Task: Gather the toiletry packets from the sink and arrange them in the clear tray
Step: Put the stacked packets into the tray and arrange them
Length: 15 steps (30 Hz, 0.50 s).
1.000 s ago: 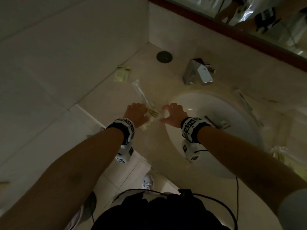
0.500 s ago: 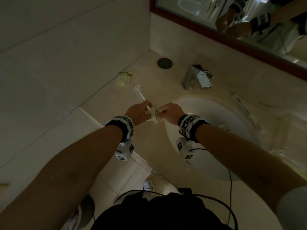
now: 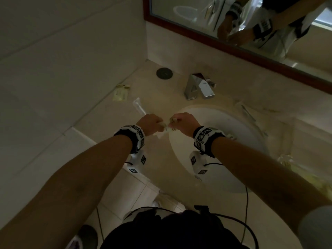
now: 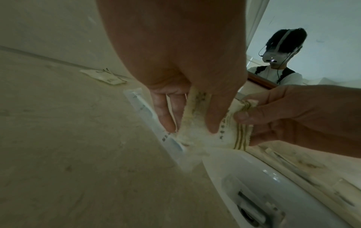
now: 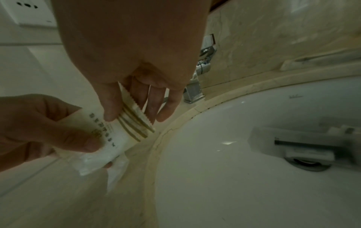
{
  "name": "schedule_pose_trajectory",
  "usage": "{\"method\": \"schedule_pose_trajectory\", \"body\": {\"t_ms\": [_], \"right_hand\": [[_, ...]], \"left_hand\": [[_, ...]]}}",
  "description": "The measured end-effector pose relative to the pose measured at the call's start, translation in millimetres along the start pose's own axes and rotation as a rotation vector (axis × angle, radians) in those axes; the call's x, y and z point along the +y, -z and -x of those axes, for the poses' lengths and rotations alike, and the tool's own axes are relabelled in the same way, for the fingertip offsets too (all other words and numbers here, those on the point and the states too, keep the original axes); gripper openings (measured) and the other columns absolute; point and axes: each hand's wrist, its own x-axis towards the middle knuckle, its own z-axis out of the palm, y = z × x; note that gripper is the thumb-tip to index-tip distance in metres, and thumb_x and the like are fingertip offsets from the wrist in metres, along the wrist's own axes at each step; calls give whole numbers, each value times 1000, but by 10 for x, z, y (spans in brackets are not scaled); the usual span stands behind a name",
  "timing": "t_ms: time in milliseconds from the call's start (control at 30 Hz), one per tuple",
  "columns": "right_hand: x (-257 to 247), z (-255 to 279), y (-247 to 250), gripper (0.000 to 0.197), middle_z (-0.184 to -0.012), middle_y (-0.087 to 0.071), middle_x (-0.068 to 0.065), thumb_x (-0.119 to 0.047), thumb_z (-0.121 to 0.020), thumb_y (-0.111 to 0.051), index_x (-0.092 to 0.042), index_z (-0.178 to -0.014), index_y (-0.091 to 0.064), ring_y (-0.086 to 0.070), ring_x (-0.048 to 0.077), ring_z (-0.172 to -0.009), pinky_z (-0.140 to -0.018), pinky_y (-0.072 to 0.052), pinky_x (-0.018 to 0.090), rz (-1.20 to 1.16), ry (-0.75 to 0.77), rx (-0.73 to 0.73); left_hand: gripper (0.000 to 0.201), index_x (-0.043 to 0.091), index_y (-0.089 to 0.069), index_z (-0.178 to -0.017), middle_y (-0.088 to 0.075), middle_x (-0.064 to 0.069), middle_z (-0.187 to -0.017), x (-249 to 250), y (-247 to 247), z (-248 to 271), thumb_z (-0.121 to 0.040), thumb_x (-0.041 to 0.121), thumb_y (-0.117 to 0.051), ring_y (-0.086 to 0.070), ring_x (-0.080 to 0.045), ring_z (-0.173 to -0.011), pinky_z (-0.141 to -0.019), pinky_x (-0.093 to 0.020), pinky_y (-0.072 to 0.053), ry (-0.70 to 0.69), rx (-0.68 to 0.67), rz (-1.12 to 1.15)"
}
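Note:
A white toiletry packet (image 3: 167,126) with gold stripes hangs over the counter at the left rim of the sink (image 3: 239,159). My left hand (image 3: 152,122) pinches one end of it (image 4: 197,123). The thumb and fingers of my right hand (image 3: 181,121) pinch the striped, serrated end (image 5: 136,125). A long clear packet (image 3: 139,106) runs from under my left hand toward the wall; I cannot tell whether it is held. Another packet (image 5: 293,143) lies across the drain in the basin. A small yellowish packet (image 3: 121,92) lies by the wall.
A chrome faucet (image 3: 197,87) stands behind the basin. A long packet (image 3: 248,113) lies on the counter right of it. A clear container with yellowish contents (image 3: 287,161) shows at the right edge. A dark round cap (image 3: 164,73) sits in the counter corner under the mirror (image 3: 251,24).
Both hands have come up off the counter with the striped packet stretched between them. The head view has tilted up, showing more mirror.

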Motion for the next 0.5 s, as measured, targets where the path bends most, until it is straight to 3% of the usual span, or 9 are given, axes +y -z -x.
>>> {"method": "schedule_pose_trajectory", "body": {"t_ms": [133, 300, 433, 500], "right_hand": [[53, -95, 47, 20, -88, -60, 3, -25, -83, -67, -13, -99, -68, -56, 20, -84, -75, -45, 31, -66, -85, 28], [13, -284, 15, 27, -97, -59, 5, -18, -81, -70, -15, -107, -66, -55, 20, -86, -67, -44, 25, -195, -108, 7], [-149, -512, -10, 25, -100, -60, 5, -16, -80, -71, -14, -104, -68, -57, 22, -94, -78, -45, 30, -264, -124, -20], [-234, -658, -30, 27, -104, -61, 7, -17, -79, -71, -13, -106, -68, -59, 26, -101, -86, -49, 35, -269, -136, -22]], "left_hand": [[25, 5, -66, -100, -60, -7, -89, -45, 31, -85, -84, 24, -65, -55, -22, -82, -72, -30, -40, 9, 90, 59], [22, 3, -69, -93, -60, -9, -81, -137, 146, -202, -84, 23, -64, -56, -23, -76, -68, -31, -41, 20, 109, 134], [20, 5, -65, -90, -59, -5, -80, -311, 279, -312, -83, 24, -66, -56, -23, -80, -69, -30, -41, 76, 142, 192], [29, 11, -64, -106, -58, -2, -93, -426, 353, -372, -83, 29, -67, -55, -20, -88, -76, -30, -44, 122, 193, 166]]}}
